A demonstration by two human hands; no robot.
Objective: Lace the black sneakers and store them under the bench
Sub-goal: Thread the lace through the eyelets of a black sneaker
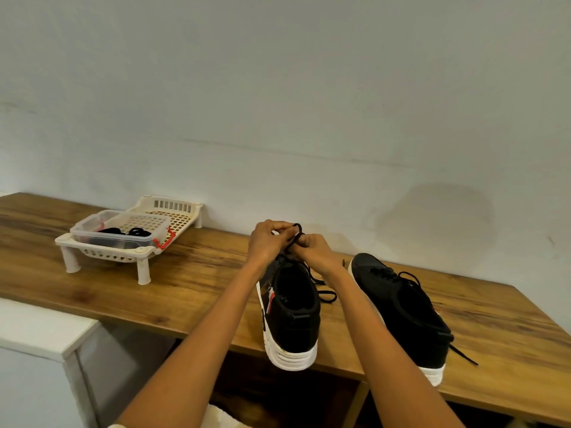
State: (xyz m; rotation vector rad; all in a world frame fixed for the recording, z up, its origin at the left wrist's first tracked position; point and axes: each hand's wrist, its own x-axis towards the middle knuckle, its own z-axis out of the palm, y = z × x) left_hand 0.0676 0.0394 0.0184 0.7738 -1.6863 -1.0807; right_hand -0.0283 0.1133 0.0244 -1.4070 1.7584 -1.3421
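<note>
Black lace point(295, 239) is pinched between my left hand point(268, 242) and right hand point(315, 250) at mid-frame, just above the near sneaker point(293, 316), which stands on the wooden desk point(191, 282) with its heel over the front edge. Its mate point(401, 307) lies right of it, laces trailing. At left, a cream rack point(129, 242) carries a clear box point(120, 231).

Bench point(197, 273): brown wood grain, darker streaks. Left sneaker point(290, 316): black, white ribbed sole, red-and-white side mark. Right sneaker point(401, 310): black, white sole. Laces point(324, 293): black. Far-left rack point(179, 216): cream lattice. Box point(120, 231): clear, red clips. Wall point(278, 88): pale grey.
</note>
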